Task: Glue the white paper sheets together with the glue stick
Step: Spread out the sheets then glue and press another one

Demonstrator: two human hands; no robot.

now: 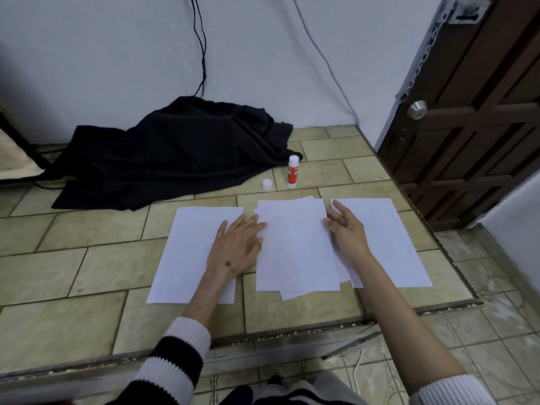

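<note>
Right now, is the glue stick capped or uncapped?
Cannot tell: the glue stick stands upright, white-topped, with a loose white cap beside it.

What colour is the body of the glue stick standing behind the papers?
Red with white lettering, on the glue stick; its top and base are white. Head view.

Paper sheets (295,247) are all looking plain white, no print on them. Glue stick (293,171) is showing a red label with white lettering and a white top, and the loose cap (267,184) is white too. Cloth heap (172,150) is reading solid black. Floor tiles (73,264) are coming across mottled olive-beige, door (479,118) dark brown, sleeves (175,363) striped black and white.
</note>
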